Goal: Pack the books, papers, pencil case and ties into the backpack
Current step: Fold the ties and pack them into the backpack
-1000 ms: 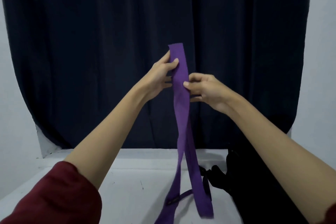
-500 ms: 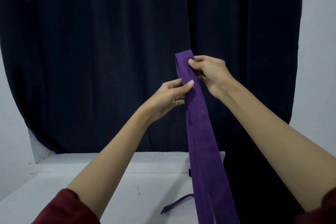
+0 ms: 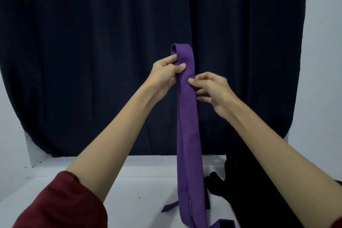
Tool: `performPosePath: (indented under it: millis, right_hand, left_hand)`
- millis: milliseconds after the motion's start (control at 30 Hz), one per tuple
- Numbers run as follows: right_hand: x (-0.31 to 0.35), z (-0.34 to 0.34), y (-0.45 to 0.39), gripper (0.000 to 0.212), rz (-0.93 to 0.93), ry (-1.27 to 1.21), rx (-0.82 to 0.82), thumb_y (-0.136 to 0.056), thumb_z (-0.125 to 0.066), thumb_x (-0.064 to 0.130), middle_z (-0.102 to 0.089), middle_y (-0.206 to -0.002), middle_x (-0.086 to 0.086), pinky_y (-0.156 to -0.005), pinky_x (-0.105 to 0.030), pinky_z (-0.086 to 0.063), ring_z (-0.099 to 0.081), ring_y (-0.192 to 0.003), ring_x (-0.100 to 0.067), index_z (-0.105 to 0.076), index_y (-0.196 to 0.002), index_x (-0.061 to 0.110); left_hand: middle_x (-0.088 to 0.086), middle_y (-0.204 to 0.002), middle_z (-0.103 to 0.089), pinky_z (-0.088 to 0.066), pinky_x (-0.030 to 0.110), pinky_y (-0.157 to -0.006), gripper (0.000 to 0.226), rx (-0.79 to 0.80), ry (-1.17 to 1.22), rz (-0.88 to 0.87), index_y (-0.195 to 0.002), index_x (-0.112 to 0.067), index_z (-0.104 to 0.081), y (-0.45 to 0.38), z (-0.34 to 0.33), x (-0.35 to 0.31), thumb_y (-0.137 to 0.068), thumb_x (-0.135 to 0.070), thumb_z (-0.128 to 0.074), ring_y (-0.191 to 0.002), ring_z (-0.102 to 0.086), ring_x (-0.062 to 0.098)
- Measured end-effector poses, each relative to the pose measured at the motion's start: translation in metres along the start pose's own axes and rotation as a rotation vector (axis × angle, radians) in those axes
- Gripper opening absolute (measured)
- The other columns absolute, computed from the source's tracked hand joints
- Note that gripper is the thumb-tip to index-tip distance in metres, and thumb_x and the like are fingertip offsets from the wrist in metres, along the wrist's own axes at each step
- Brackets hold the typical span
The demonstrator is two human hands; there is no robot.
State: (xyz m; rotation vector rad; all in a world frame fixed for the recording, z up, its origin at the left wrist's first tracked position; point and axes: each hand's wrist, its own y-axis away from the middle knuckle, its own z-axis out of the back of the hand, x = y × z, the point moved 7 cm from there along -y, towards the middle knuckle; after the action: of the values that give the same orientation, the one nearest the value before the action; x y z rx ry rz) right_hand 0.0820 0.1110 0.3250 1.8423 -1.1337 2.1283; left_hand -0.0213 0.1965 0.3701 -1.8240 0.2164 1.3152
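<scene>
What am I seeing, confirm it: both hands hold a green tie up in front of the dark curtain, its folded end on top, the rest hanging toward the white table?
One thing is wrong: the tie is purple, not green, as the head view shows. The rest stands: the left hand and right hand pinch it near its folded top before the dark curtain, and it hangs toward the white table.

Head view, single: you look forward and slightly down from your own head, close over both forearms, facing the dark curtain (image 3: 92,61) beyond the bench (image 3: 129,190).
</scene>
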Motion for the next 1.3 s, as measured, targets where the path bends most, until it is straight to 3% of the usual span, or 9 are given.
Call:
performPosePath:
  millis: [133, 367, 433, 533, 633, 833, 1000, 1133, 1300]
  right_hand:
    - [-0.012, -0.013, 0.013, 0.009, -0.041, -0.056, 0.168, -0.084, -0.068, 0.014, -0.072, -0.085, 0.000, -0.066, -0.028, -0.055, -0.069, -0.074, -0.014, -0.065, -0.093, 0.013]
    - [0.014, -0.004, 0.003, 0.006, 0.029, -0.217, -0.031, -0.082, -0.070, 0.003, -0.068, -0.073, -0.003, -0.057, -0.022, -0.053, -0.065, -0.061, -0.010, -0.066, -0.081, 0.009]
    - [0.024, 0.003, -0.004, 0.011, 0.047, -0.248, -0.095, -0.082, -0.069, 0.002, -0.066, -0.069, -0.002, -0.054, -0.020, -0.051, -0.062, -0.057, -0.008, -0.064, -0.077, 0.010]
    - [0.033, 0.010, -0.012, 0.008, 0.054, -0.190, -0.109, -0.083, -0.068, 0.004, -0.066, -0.073, -0.002, -0.056, -0.019, -0.052, -0.063, -0.062, -0.009, -0.064, -0.079, 0.010]
    - [0.023, 0.021, -0.008, 0.010, 0.020, -0.135, -0.101, -0.088, -0.066, 0.018, -0.068, -0.072, -0.001, -0.053, -0.020, -0.051, -0.065, -0.063, -0.010, -0.066, -0.082, 0.010]
    - [-0.034, 0.010, 0.025, 0.058, -0.119, 0.030, 0.174, -0.075, -0.054, 0.068, -0.063, -0.070, -0.004, -0.059, -0.028, -0.053, -0.062, -0.061, -0.014, -0.066, -0.083, 0.012]
    - [-0.047, -0.005, 0.036, 0.009, -0.017, 0.058, 0.160, -0.086, -0.067, 0.019, -0.070, -0.068, 0.006, -0.055, -0.020, -0.049, -0.065, -0.060, -0.004, -0.070, -0.079, 0.014]
    - [-0.032, -0.006, 0.025, 0.010, 0.049, -0.026, 0.049, -0.087, -0.066, 0.015, -0.068, -0.072, 0.004, -0.055, -0.019, -0.049, -0.064, -0.062, -0.005, -0.069, -0.079, 0.013]
    - [-0.017, 0.000, 0.014, 0.020, 0.085, 0.089, -0.069, -0.083, -0.072, 0.022, -0.065, -0.078, -0.003, -0.064, -0.025, -0.055, -0.064, -0.075, -0.014, -0.060, -0.071, 0.011]
  left_hand:
    - [0.009, -0.109, -0.066, -0.057, 0.024, -0.078, 0.039, 0.052, -0.014, -0.012, -0.130, -0.002, -0.053, 0.004, -0.001, -0.004, -0.092, 0.007, -0.049, -0.096, -0.065, 0.018]
    - [0.012, -0.124, -0.062, -0.057, 0.036, -0.073, 0.072, 0.088, 0.215, 0.158, -0.141, -0.018, -0.030, 0.042, -0.003, 0.050, -0.083, -0.028, -0.071, -0.097, -0.068, 0.021]
    - [0.013, -0.125, -0.063, -0.056, 0.042, -0.086, 0.058, 0.255, 0.089, 0.245, -0.136, -0.013, -0.043, 0.061, -0.019, 0.074, -0.086, -0.033, -0.067, -0.109, -0.064, 0.029]
    - [0.009, -0.110, -0.070, -0.057, 0.035, -0.085, 0.029, 0.420, -0.051, 0.292, -0.119, -0.009, -0.058, 0.077, -0.035, 0.086, -0.098, -0.026, -0.047, -0.098, -0.068, 0.023]
    - [0.008, -0.098, -0.073, -0.058, 0.028, -0.075, 0.027, 0.381, -0.012, 0.282, -0.116, -0.004, -0.060, 0.072, -0.037, 0.075, -0.100, -0.017, -0.043, -0.085, -0.071, 0.018]
    - [0.005, -0.101, -0.073, -0.058, 0.027, -0.077, 0.031, 0.193, 0.166, 0.267, -0.124, 0.001, -0.055, 0.044, -0.026, 0.042, -0.101, -0.009, -0.036, -0.084, -0.071, 0.013]
    - [0.006, -0.120, -0.065, -0.055, 0.034, -0.084, 0.027, 0.134, 0.209, 0.277, -0.122, -0.004, -0.054, 0.034, -0.015, 0.029, -0.099, -0.012, -0.042, -0.101, -0.067, 0.017]
    - [0.009, -0.109, -0.070, -0.055, 0.035, -0.086, 0.028, 0.178, 0.167, 0.364, -0.086, -0.006, -0.069, 0.045, -0.018, 0.047, -0.096, -0.026, -0.052, -0.098, -0.067, 0.022]
    - [0.004, -0.077, -0.069, -0.056, 0.028, -0.066, 0.028, 0.208, 0.190, 0.462, -0.091, -0.011, -0.067, 0.057, -0.027, 0.068, -0.096, -0.033, -0.050, -0.067, -0.067, 0.016]
